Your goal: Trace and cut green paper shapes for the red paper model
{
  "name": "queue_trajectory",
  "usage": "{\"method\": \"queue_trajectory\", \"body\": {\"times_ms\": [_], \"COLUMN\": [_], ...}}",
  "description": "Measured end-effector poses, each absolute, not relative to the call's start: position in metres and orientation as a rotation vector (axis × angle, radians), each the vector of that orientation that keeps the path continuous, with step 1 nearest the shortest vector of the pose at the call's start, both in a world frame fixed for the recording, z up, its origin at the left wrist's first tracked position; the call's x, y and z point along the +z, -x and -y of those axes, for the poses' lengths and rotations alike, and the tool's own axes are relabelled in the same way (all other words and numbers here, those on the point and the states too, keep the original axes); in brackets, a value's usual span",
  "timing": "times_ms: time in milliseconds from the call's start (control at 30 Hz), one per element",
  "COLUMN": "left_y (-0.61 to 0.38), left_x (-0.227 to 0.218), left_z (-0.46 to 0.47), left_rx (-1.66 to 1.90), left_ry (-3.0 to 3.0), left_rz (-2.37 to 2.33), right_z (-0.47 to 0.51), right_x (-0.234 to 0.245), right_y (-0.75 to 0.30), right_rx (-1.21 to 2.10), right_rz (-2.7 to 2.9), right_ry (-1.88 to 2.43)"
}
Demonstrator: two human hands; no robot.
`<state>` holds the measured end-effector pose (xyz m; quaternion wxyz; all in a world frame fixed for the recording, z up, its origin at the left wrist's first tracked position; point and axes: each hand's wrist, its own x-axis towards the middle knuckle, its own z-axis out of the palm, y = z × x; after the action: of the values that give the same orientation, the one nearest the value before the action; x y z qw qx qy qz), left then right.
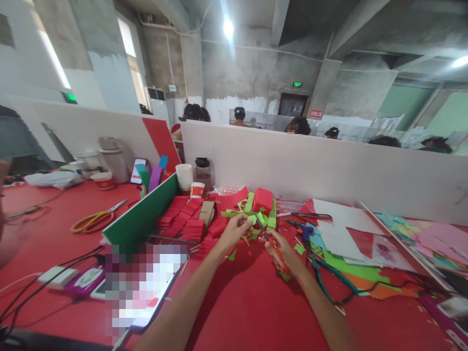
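A small piece of thin lime-green paper (252, 220) is held just above the red tabletop (237, 312), about midway between its left and right sides and nearer the far edge. The fingers of the person's left hand (237, 231) are pinched together on it. The right hand (285, 248) has its fingers clamped around the orange-red handles of a pair of dark-bladed scissors (278, 254), whose tips point at the paper; I can't make out from here whether the blades are parted.

Just beyond the hands sits a bright red box-shaped block (263, 199), with green strips lying about it. Stacks of folded dark red paper (181, 214) lie to the left, up against a dark green upright board (146, 219). Behind them, by the far edge, stand a plain white cup (184, 176) and a clear bottle with a black lid (203, 174).

Toward the tabletop's right side lie a teal-handled cutting tool (338, 277) and large white paper sheets (340, 226). A white partition (314, 165) rises along the far edge.
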<state>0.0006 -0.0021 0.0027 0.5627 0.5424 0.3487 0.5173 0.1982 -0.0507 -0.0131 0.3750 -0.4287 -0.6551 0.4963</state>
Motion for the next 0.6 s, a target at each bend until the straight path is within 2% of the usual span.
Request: {"method": "queue_trajectory", "body": {"times_ms": [600], "left_y": [-0.001], "left_x": [0.003], "left_z": [0.003], "left_rx": [1.215], "left_ry": [-1.305], "left_rz": [-0.878], "right_z": [0.048], "right_x": [-0.027], "right_y": [-0.201], "right_rx": [1.284], "right_rz": [1.744], "right_ry": [1.088]}}
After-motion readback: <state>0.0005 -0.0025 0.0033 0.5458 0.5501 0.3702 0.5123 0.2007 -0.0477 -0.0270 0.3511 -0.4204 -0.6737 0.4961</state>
